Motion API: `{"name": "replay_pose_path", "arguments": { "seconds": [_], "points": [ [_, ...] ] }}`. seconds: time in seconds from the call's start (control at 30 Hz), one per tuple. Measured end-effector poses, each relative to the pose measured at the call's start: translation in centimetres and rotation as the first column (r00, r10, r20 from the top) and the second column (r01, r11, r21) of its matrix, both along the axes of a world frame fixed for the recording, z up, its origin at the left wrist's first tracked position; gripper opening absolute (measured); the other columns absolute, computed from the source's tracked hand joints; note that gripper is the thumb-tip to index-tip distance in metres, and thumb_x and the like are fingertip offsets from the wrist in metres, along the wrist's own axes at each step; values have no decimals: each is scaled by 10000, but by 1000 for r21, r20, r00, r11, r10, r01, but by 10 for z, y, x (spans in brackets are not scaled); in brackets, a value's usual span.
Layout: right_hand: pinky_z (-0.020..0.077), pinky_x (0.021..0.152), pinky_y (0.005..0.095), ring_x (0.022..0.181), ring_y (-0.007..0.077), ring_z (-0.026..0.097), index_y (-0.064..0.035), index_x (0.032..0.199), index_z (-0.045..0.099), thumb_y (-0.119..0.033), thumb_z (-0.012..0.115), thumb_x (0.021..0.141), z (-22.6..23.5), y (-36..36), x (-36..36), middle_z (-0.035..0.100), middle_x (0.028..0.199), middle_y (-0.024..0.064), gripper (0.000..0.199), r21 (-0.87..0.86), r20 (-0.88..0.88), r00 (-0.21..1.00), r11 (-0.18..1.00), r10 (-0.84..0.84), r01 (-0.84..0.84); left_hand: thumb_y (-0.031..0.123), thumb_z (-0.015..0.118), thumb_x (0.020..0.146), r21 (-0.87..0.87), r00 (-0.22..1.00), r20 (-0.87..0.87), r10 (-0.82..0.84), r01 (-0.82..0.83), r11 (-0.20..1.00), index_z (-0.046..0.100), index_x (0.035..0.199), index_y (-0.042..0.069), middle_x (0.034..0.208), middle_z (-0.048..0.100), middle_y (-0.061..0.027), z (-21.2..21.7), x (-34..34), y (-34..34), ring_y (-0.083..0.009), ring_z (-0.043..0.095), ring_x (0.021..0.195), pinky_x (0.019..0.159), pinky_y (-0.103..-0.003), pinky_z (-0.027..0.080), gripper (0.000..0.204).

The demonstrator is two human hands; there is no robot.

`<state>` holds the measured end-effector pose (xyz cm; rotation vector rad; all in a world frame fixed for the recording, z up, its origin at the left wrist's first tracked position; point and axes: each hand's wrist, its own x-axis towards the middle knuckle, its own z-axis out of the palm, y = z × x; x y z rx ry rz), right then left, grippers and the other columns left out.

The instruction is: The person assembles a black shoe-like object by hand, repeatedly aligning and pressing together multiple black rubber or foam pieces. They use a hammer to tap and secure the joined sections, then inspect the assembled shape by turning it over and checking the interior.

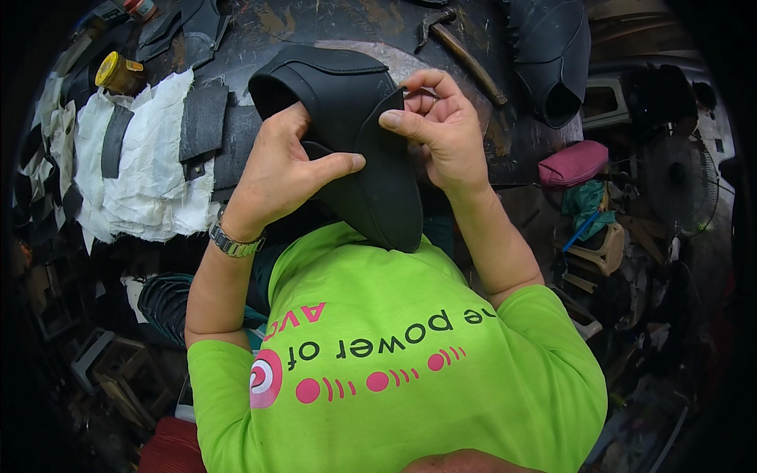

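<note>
A black leather boot upper is held up in front of my chest, over the table's near edge. Its round opening faces left, and the long tongue-shaped part hangs down toward my green shirt. The fingers of my left hand reach inside the upper, out of sight, while the thumb presses on its outer face. With thumb and fingertips, my right hand pinches the upper's right edge near the top seam. Any small item between those fingertips is too hidden to make out.
On the dark table lie a wooden-handled hammer and, farther right, another black boot upper. White cloth with dark strips and a yellow jar are at left. A pink pouch and fan stand right.
</note>
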<state>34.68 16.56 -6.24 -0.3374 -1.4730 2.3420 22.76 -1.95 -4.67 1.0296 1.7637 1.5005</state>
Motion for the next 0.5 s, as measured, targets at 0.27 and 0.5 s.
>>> {"name": "replay_pose_path", "arguments": {
  "seconds": [0.27, 0.5],
  "points": [
    [551, 696, 203, 826, 92, 695, -40, 1057, 669, -3, 753, 868, -8, 8, -4, 714, 890, 30, 210, -305, 98, 986, 947, 137, -101, 62, 821, 758, 28, 1000, -4, 8, -7, 1000, 630, 1186, -64, 1119, 715, -113, -1, 1, 0, -162, 674, 1005, 912, -309, 543, 485],
    [560, 771, 232, 846, 98, 687, -60, 1027, 671, -131, 672, 956, -8, 4, -18, 723, 942, 39, 101, -222, -24, 986, 961, 164, -165, 137, 840, 742, 47, 990, -137, 21, -14, 999, 629, 1173, -64, 1091, 724, -133, -8, 0, 2, -166, 690, 972, 868, -308, 553, 519]
  ]
}}
